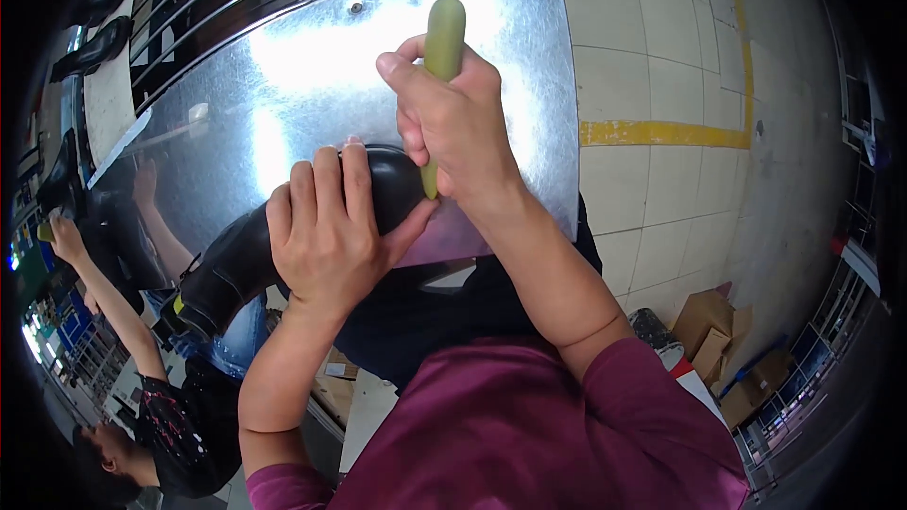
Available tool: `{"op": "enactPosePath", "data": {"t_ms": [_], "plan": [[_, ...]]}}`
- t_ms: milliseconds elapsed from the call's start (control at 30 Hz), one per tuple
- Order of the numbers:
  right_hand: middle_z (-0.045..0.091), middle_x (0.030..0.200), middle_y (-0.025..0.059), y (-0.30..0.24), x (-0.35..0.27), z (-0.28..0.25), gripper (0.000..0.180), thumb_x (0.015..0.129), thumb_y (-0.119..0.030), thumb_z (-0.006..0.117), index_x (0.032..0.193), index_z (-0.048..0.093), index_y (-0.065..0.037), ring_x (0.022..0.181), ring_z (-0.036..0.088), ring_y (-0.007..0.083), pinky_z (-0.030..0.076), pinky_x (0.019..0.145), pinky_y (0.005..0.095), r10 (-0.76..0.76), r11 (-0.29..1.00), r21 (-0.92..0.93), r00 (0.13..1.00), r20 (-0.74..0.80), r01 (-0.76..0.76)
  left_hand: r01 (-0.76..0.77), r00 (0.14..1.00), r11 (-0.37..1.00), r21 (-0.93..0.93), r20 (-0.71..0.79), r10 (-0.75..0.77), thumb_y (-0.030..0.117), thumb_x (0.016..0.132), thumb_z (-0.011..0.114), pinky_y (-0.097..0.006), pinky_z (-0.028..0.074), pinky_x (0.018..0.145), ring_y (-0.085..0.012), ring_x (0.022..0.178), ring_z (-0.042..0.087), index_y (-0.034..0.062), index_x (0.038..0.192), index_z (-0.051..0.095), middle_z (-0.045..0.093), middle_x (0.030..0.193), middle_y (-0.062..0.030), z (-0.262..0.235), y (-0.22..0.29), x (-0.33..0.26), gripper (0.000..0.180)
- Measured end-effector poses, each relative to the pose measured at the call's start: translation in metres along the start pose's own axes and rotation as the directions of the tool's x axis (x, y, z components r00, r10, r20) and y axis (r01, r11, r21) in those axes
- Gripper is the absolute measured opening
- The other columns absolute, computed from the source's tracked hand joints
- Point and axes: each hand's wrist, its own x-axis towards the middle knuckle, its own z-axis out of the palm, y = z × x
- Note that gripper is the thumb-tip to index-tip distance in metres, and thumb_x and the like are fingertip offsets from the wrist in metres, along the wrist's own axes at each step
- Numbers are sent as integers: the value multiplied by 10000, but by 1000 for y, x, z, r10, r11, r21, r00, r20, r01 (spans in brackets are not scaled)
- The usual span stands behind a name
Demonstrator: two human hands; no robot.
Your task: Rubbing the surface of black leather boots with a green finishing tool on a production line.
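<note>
A black leather-like boot (394,184) lies on the shiny metal tabletop (326,66), its rounded toe pointing right and its shaft running down to the left. My left hand (331,217) is pressed over the front of the boot, its fingers wrapped across the top and the thumb along the near side of the toe. Above the toe, my right hand (453,118) grips an olive-green stick (445,28) in a fist. The stick's thick rounded end sticks up past the fist. Its narrow lower tip meets the toe's edge, close to my left thumb.
Beyond the tabletop, metal rails (213,5) run at the upper left, with more black boots (99,47) beside them. A co-worker (189,425) on the left reaches over the same line, holding a green item. Cardboard boxes (709,335) sit on the floor to the right.
</note>
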Motion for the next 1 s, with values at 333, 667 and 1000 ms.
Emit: {"op": "enactPosePath", "data": {"t_ms": [333,667,1000], "plan": [[465,577,-38,-7,24,10,191,942,-187,708,968,586,-42,440,403,44,300,382,225,34,997,-78,995,98,-27,-23,1000,1000,0,-3,23,669,853,692,-402,474,893,-293,1038,669,25,1299,633,677,1151,-132,2,-5,-2,786],[471,566,-44,1,43,22,190,947,-190,720,982,580,-66,404,408,36,309,368,209,-19,998,-62,976,218,33,-23,997,999,-29,-79,21,712,816,718,-388,486,882,-295,1035,691,37,1131,659,704,1138,-135,5,-8,0,747],[456,585,-27,28,59,29,223,957,-216,730,1014,572,-69,438,431,67,341,396,229,-21,981,182,895,445,-68,-55,976,997,-55,-216,42,690,872,659,-404,510,828,-290,980,697,35,1001,693,728,1055,-133,10,-6,-4,668]]}}
